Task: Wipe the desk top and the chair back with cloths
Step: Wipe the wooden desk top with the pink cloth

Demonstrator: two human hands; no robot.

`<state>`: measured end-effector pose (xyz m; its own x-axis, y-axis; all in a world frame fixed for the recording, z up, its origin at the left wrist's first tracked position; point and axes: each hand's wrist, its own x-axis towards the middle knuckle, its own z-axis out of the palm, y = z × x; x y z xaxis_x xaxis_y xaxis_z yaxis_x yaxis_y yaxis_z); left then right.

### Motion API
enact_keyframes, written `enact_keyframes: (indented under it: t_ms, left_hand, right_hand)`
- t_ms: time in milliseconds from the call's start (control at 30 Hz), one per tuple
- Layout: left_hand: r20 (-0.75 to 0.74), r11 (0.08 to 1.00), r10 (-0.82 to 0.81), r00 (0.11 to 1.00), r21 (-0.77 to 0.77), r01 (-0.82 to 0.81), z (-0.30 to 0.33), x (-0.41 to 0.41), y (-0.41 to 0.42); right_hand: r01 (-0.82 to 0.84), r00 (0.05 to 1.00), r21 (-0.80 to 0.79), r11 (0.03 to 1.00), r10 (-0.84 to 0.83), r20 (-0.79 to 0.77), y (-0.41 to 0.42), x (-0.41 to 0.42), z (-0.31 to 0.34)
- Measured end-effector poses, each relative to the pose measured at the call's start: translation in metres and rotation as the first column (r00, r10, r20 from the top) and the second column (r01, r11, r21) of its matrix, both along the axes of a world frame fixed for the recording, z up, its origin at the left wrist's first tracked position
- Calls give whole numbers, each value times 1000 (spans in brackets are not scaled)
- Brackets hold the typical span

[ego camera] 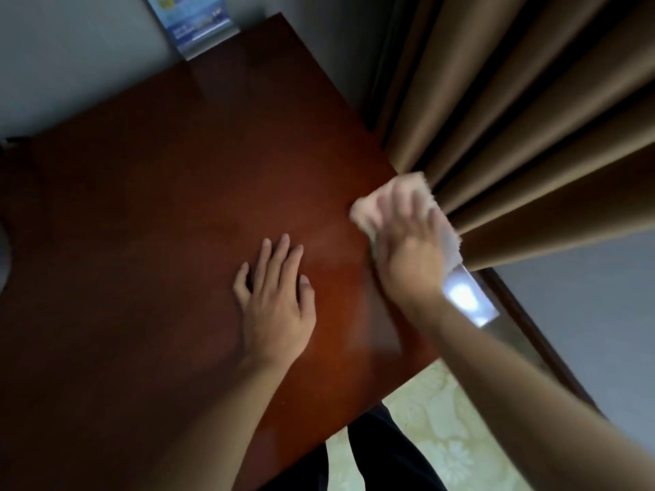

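Right hand (407, 256) presses pale crumpled cloth (382, 203) on reddish-brown wooden desk top (159, 207), fingers blurred; left hand (276, 303) flat, fingers spread.

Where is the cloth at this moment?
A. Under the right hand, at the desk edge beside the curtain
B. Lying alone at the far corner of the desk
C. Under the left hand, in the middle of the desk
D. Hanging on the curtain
A: the pale cloth lies under the right hand at the desk edge beside the brown curtain, while the left hand rests flat on bare wood.
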<state>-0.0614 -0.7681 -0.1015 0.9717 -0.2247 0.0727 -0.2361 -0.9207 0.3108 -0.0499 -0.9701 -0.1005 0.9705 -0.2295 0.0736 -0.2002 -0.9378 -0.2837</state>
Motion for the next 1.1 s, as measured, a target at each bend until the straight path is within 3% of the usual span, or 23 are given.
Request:
enact_keyframes:
  t_ms: [67,133,300,367,467,567,667,767,833,933,1033,1100]
  left_hand:
    - [26,999,-5,1000,33,4,-2,1,-2]
    - [40,998,-12,999,55,10,-3,1,-2]
    - [64,999,16,998,42,-19,-3,1,-4]
    - [81,999,45,996,21,-47,-3,2,-4]
    - [88,977,213,973,-3,-214,-3,4,-5]
    - [87,949,314,945,-9,-314,-2,7,-7]
    - [102,949,313,944,10,-315,-4,6,-6]
    - [112,949,311,944,11,-314,-6,6,-7]
    - [121,947,318,940,15,-322,-7,6,-7]
    - [96,936,350,932,5,-353,-6,7,-8]
    - [90,913,405,910,14,-408,-5,8,-8]
    - [93,913,405,910,18,-408,-5,8,-9]
  right_hand:
    - [-133,991,37,990,131,35,21,-37,-7]
    - [-145,989,112,983,143,23,16,-43,-11]
    - [37,997,83,996,-31,-73,-38,49,6]
    - [-114,991,84,990,119,-56,-24,61,11]
    - [-383,924,52,922,382,26,26,35,0]
    - [-455,888,143,879,460,-1,27,39,-2]
    - [-368,930,59,928,367,22,1,87,2]
    - [-240,965,32,970,242,-98,-7,127,9]
    - [-386,919,-37,922,381,-105,13,115,7]
    - [-578,816,-27,816,578,1,36,80,-4]
    - [-560,827,-63,826,562,22,23,119,1]
    - [-446,894,-69,892,440,-90,11,161,8]
